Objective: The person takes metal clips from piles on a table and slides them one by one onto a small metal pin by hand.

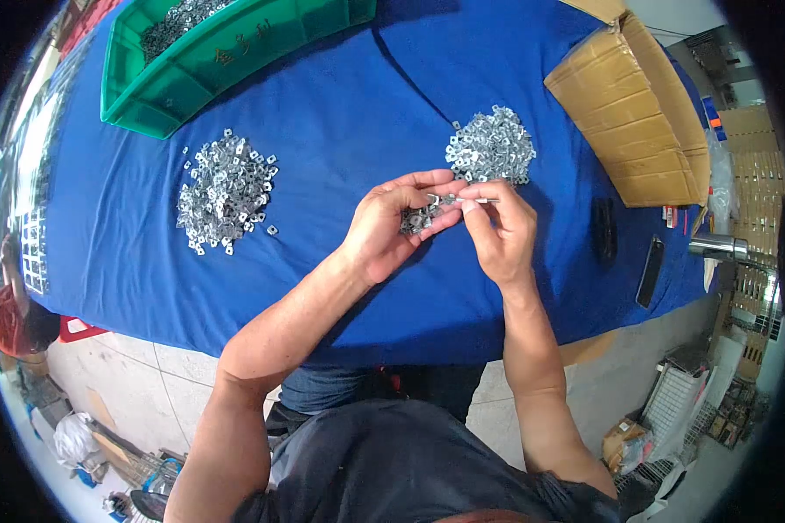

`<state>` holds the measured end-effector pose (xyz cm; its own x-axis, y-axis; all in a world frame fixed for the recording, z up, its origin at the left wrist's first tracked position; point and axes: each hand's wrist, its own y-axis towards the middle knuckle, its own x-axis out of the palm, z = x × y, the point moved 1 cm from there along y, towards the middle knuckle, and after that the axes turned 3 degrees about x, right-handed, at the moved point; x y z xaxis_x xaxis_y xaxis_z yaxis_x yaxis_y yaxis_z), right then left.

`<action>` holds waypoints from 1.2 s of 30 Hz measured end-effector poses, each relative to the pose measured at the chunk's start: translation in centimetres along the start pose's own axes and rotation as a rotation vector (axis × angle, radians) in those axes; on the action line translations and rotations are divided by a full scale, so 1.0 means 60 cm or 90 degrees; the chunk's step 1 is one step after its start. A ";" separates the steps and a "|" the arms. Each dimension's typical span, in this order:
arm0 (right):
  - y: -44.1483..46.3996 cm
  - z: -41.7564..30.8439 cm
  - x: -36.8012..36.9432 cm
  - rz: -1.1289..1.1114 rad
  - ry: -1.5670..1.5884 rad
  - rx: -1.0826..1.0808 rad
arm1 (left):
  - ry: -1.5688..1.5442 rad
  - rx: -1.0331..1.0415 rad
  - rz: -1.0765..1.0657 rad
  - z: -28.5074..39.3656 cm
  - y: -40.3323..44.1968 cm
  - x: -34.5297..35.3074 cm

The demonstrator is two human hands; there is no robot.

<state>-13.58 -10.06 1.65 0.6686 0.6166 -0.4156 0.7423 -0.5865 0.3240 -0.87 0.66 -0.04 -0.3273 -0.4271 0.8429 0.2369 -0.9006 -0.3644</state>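
Note:
My left hand (pixel 384 222) is cupped palm up and holds a small heap of metal clips (pixel 417 221), its thumb bent over them. Just to the right, my right hand (pixel 506 231) pinches a thin, light-coloured rod-like piece (pixel 487 200) between thumb and forefinger. The inner end of that piece meets a clip at the left fingertips; whether they are joined is too small to tell. Behind the hands lies a pile of small silvery metal clips (pixel 494 144). A second pile of similar square pieces with holes (pixel 224 196) spreads to the left.
A green plastic bin (pixel 235 57) with dark small parts stands at the back left of the blue cloth (pixel 340 122). At the right are a cardboard box (pixel 628 105), a black phone-like object (pixel 649 272) and a dark item (pixel 604 231). Another person (pixel 17 305) is at far left.

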 end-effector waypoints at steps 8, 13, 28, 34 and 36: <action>0.002 0.001 0.003 0.004 -0.001 -0.026 | -0.006 0.000 -0.004 0.001 -0.002 0.004; -0.001 0.006 0.008 0.012 -0.012 -0.005 | 0.013 0.009 -0.002 -0.004 -0.002 0.003; -0.002 0.005 -0.009 -0.015 0.021 -0.002 | -0.015 0.009 -0.006 -0.002 0.001 0.000; 0.003 0.000 0.007 0.031 -0.002 -0.039 | -0.024 0.005 -0.021 -0.001 0.002 -0.004; 0.000 0.006 0.004 0.010 -0.004 -0.017 | -0.020 0.004 -0.018 -0.002 0.001 -0.004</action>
<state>-13.43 -10.12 1.26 0.6797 0.6044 -0.4156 0.7329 -0.5818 0.3526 -0.86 0.69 -0.30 -0.3048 -0.3983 0.8651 0.2335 -0.9119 -0.3376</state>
